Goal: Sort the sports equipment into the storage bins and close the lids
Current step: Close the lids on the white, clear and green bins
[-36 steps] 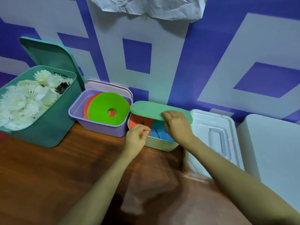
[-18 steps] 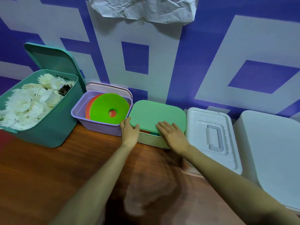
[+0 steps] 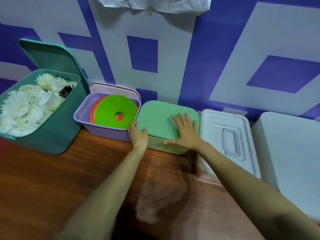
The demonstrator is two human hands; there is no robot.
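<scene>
A light green lid (image 3: 161,115) lies flat on the small pale green bin (image 3: 166,147) against the wall. My right hand (image 3: 184,131) presses on the lid with straight, spread fingers. My left hand (image 3: 137,134) grips the lid's front left corner, thumb on top. To the left, an open purple bin (image 3: 102,130) holds a bright green disc (image 3: 114,110) over orange ones. Its pale lid (image 3: 114,88) leans behind it. At far left an open teal bin (image 3: 52,135) is full of white shuttlecocks (image 3: 26,104), with its teal lid (image 3: 52,58) propped on the wall.
A white lidded box with a handle (image 3: 230,137) stands right of the green bin, and a larger white lidded bin (image 3: 290,153) is at far right. All sit on a brown wooden table (image 3: 52,179) against a blue and white wall. Crumpled paper (image 3: 152,4) hangs above.
The green lid came down from tilted open to flat on the bin. My right hand slid further onto the lid and my left hand moved to its left corner.
</scene>
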